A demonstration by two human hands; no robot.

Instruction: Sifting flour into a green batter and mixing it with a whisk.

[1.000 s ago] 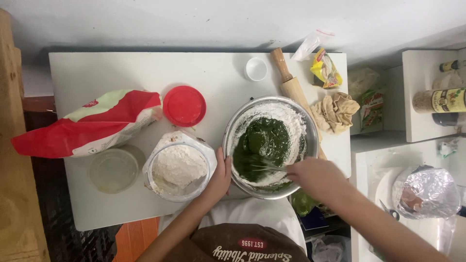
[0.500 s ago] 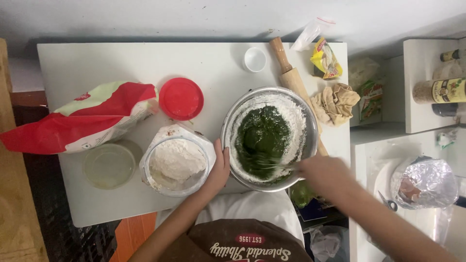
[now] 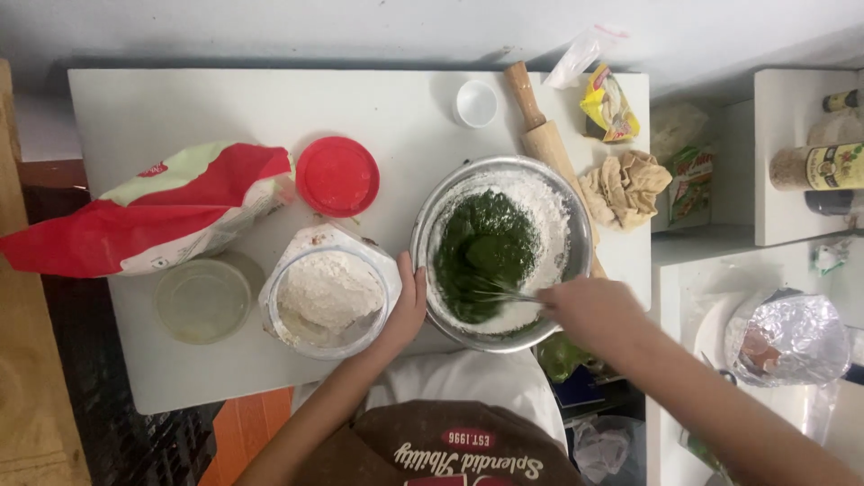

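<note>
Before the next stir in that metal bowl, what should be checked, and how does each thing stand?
1. Bowl steadied: ok. The left hand rests against the rim of the metal bowl.
2. Tool in hand: ok. The right hand grips a whisk whose wires sit in the green mixture.
3. Dry flour left to work in: not ok. White flour rings the green.
4. Bowl fully on the white table: cannot tell; its near edge lies close to the table's front.
5. Elbow room: not ok. A flour container and a rolling pin crowd the bowl.

Right hand (image 3: 589, 310) moved left along bowl (image 3: 432, 225).
</note>
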